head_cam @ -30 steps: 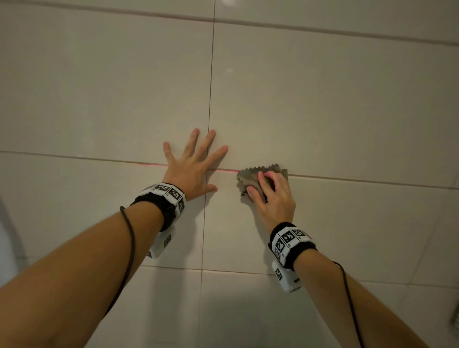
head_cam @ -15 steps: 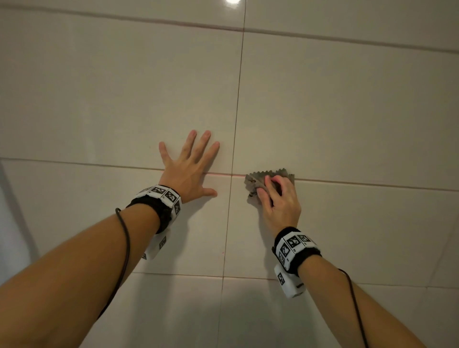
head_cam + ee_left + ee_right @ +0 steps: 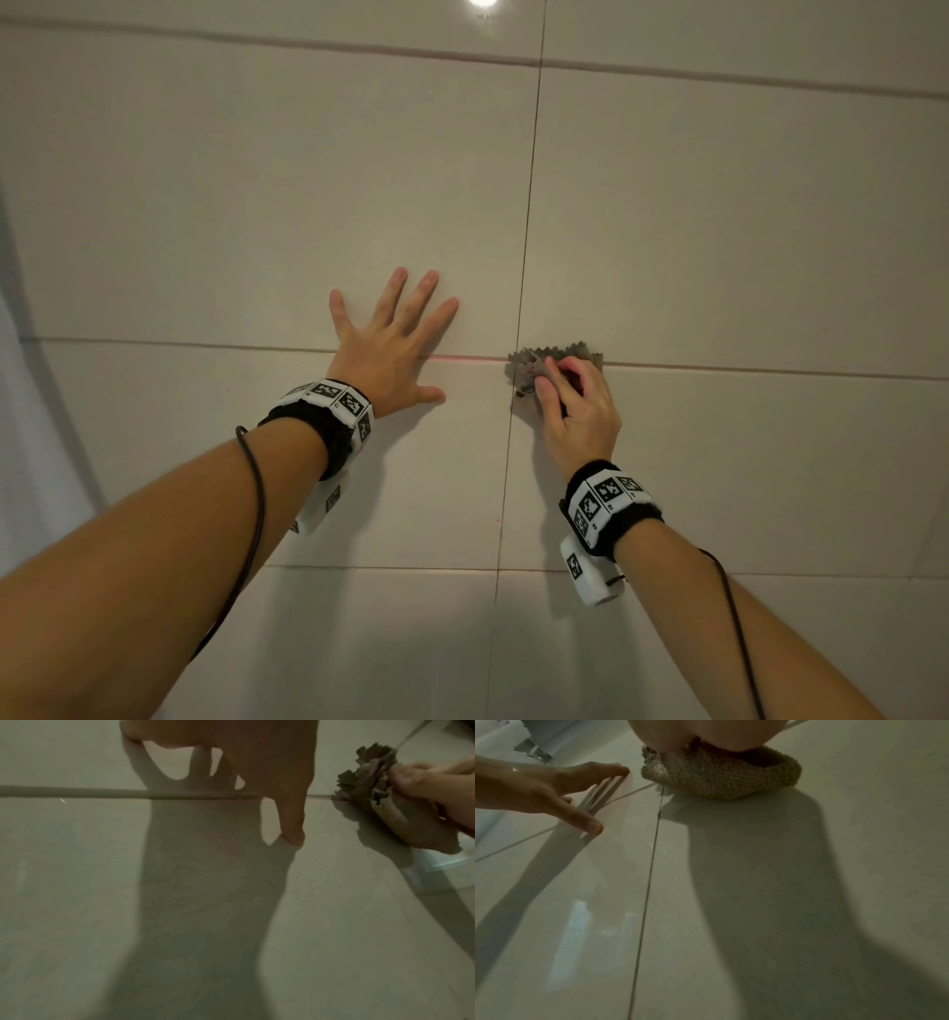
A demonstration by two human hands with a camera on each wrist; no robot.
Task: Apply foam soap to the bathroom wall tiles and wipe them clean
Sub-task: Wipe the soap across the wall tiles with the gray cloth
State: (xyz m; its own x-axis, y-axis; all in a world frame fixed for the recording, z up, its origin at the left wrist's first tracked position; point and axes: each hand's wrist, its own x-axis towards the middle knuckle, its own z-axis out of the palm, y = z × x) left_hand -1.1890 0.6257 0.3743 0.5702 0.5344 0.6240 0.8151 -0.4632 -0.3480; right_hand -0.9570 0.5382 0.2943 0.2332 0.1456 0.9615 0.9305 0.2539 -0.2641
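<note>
Glossy tiles show no foam as the right hand, fingers curled on the cloth, has edged toward the spread left hand, so wiping continues.

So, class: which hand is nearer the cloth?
Right. The right hand grips the cloth against the tiles; the left hand lies flat on them, left of it.

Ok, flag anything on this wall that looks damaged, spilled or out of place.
Nothing stands out. The wall tiles look intact, with no foam or drips visible. The left hand lies flat on them; the right hand presses a bunched grey cloth on the grout crossing.
</note>
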